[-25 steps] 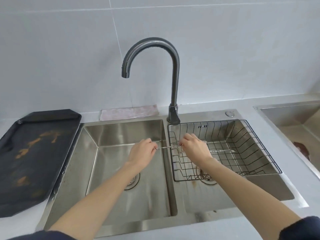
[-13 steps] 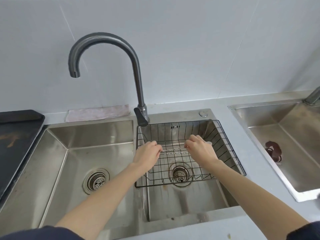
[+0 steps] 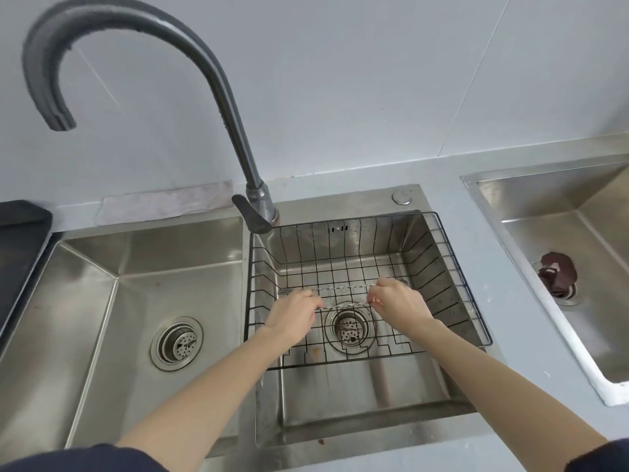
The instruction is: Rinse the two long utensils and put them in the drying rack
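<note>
Low inside the drying rack (image 3: pixel 446 267), the left hand (image 3: pixel 292 313) and right hand (image 3: pixel 400 303) each pinch an end of the two long utensils (image 3: pixel 343 288), held level just above the rack floor. Thin as they look, they could slip through the wire grid into the sink (image 3: pixel 357 400) if released unevenly.

Legible text, labels, brands, numbers: none. Small pale marking on back wall of drying rack (image 3: pixel 337 229), too small to read.

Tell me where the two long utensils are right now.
In the head view, the long utensils lie crosswise between the left hand and right hand, over the drying rack.
</note>
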Demonstrator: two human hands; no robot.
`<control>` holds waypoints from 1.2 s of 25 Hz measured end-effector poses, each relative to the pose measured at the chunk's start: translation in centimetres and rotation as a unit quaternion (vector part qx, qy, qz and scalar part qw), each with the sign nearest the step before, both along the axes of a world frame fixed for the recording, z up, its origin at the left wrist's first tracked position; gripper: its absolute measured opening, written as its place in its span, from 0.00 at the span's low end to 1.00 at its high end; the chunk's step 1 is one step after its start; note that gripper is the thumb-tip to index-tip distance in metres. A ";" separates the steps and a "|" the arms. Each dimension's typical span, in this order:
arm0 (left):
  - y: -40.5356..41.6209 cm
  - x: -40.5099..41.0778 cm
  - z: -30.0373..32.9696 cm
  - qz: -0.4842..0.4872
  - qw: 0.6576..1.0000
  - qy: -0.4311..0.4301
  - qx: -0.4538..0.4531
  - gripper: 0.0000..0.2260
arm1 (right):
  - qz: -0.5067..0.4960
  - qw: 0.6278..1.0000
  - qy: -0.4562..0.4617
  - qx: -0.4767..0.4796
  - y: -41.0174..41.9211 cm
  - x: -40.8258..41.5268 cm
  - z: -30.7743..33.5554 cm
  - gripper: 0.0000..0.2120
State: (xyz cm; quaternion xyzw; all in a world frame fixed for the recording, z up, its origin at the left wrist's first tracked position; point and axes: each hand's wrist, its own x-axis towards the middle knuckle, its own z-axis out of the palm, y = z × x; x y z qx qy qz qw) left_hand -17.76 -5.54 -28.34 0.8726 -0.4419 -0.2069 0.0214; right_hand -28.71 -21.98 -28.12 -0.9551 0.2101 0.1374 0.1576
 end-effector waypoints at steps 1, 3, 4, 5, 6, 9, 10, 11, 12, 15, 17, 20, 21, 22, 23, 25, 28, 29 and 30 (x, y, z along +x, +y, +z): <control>0.0 0.1 -0.3 -0.001 1.000 0.003 0.009 0.16 | 0.002 1.000 0.009 0.007 0.0 0.1 -0.3 0.11; 0.1 0.1 -0.8 -0.004 1.000 0.013 0.026 0.16 | 0.011 0.999 0.030 0.018 -0.1 0.2 -0.9 0.11; 0.1 0.1 -1.0 -0.006 0.999 0.017 0.032 0.16 | 0.018 0.999 0.040 0.018 -0.1 0.3 -1.1 0.11; 0.1 0.1 -1.1 -0.006 0.999 0.020 0.036 0.16 | 0.024 0.998 0.051 0.018 -0.1 0.3 -1.3 0.11; 0.1 0.1 -1.1 -0.004 0.999 0.022 0.038 0.16 | 0.026 0.998 0.058 0.017 -0.1 0.4 -1.5 0.11; 0.0 0.0 -1.2 0.003 0.999 0.025 0.041 0.16 | 0.022 0.998 0.064 0.019 -0.2 0.4 -1.7 0.11; 0.0 -0.1 -1.2 0.004 0.999 0.026 0.039 0.16 | 0.020 0.998 0.061 0.021 -0.3 0.3 -1.7 0.11; -0.1 -0.2 -1.2 0.004 0.999 0.029 0.037 0.15 | 0.016 0.998 0.060 0.024 -0.5 0.3 -1.7 0.11; -0.2 -0.3 -1.2 0.002 0.999 0.032 0.033 0.15 | 0.013 0.998 0.057 0.026 -0.7 0.2 -1.6 0.11; -0.6 -0.8 -1.3 -0.006 0.999 0.035 0.030 0.16 | 0.001 0.998 0.060 0.028 -1.1 -0.1 -1.5 0.11; -0.5 -0.9 -1.4 -0.006 0.999 0.036 0.031 0.16 | 0.003 0.998 0.065 0.025 -0.9 -0.2 -1.4 0.11; 0.1 -0.7 -1.8 -0.002 0.999 0.036 0.036 0.16 | 0.011 0.998 0.063 0.025 -0.4 0.0 -1.6 0.11; 0.3 -0.6 -1.8 -0.002 0.999 0.039 0.038 0.16 | 0.014 0.997 0.066 0.027 -0.2 0.1 -1.6 0.11; 0.4 -0.6 -1.9 -0.001 0.999 0.039 0.037 0.16 | 0.014 0.997 0.067 0.027 -0.1 0.2 -1.8 0.11; 0.6 -0.5 -1.9 0.001 0.998 0.041 0.039 0.16 | 0.014 0.997 0.073 0.029 0.1 0.3 -1.8 0.11; 0.8 -0.4 -2.0 0.005 0.998 0.045 0.038 0.16 | 0.011 0.997 0.071 0.029 0.3 0.4 -1.8 0.11; 0.9 -0.4 -2.3 0.004 0.998 0.046 0.041 0.17 | 0.000 0.998 0.064 0.028 0.6 0.5 -2.0 0.11; 1.0 -0.4 -2.2 0.004 0.998 0.049 0.049 0.17 | -0.007 0.997 0.071 0.028 0.6 0.5 -1.9 0.11; 1.0 -0.3 -2.1 0.004 0.998 0.046 0.045 0.16 | -0.010 0.997 0.070 0.025 0.6 0.5 -1.8 0.10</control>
